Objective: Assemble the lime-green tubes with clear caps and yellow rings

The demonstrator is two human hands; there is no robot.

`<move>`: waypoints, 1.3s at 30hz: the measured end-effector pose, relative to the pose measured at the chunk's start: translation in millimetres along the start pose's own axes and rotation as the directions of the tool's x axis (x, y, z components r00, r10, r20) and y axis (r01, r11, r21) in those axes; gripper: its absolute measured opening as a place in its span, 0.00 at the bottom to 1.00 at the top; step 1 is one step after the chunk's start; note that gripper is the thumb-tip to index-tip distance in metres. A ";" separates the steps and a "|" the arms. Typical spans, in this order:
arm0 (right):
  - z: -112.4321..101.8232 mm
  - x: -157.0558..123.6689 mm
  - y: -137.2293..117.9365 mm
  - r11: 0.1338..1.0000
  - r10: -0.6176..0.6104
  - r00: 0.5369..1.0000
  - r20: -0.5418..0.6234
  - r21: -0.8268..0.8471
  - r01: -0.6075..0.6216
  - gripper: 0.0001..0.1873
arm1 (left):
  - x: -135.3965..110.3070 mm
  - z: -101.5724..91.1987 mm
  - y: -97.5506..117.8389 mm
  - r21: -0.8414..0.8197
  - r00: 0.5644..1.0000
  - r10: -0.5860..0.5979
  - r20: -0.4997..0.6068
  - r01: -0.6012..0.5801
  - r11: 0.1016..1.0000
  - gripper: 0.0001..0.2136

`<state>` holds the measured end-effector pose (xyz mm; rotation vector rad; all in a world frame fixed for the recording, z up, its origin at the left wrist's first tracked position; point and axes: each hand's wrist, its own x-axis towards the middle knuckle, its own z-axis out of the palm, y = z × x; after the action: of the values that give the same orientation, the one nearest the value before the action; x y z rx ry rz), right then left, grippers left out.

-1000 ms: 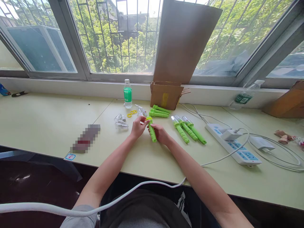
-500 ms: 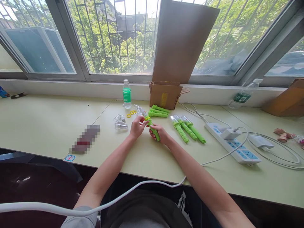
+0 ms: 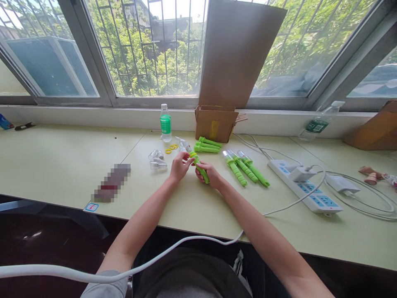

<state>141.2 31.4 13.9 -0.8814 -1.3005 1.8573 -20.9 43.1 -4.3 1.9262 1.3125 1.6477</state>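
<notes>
My right hand point(image 3: 209, 174) grips a ribbed green handle point(image 3: 201, 169) just above the table. My left hand point(image 3: 179, 164) pinches the handle's upper end, where a yellow ring sits. Three finished green sticks with clear caps point(image 3: 245, 167) lie side by side to the right of my hands. More bare green handles point(image 3: 207, 145) are piled in front of a small cardboard box point(image 3: 215, 123). Clear caps point(image 3: 157, 159) and loose yellow rings point(image 3: 171, 148) lie to the left.
A green-labelled water bottle point(image 3: 165, 123) stands by the window sill. A white power strip point(image 3: 305, 186) with a plugged adapter and cables lies at the right. A dark flat object point(image 3: 112, 181) sits at the left. A white cable point(image 3: 124, 271) crosses my lap.
The green handle has tipped from nearly upright to slanting toward the right, with my right hand shifted slightly along it. My left hand stays at its top end.
</notes>
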 end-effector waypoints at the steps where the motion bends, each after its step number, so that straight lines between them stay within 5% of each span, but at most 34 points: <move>1: 0.3 -0.3 -0.4 1.000 0.005 1.000 0.002 0.004 -0.005 0.14 | -0.1 0.2 0.1 -0.004 1.000 -0.006 0.001 0.006 1.000 0.14; 39: 2.0 -2.6 -2.8 1.000 0.027 0.999 -0.044 -0.013 -0.027 0.13 | -1.9 0.9 4.6 -0.021 0.998 -0.058 0.028 0.058 0.998 0.15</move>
<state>141.3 29.0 17.4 -0.9458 -1.2817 1.8420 -17.9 39.4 -2.5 1.8729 1.3216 1.5965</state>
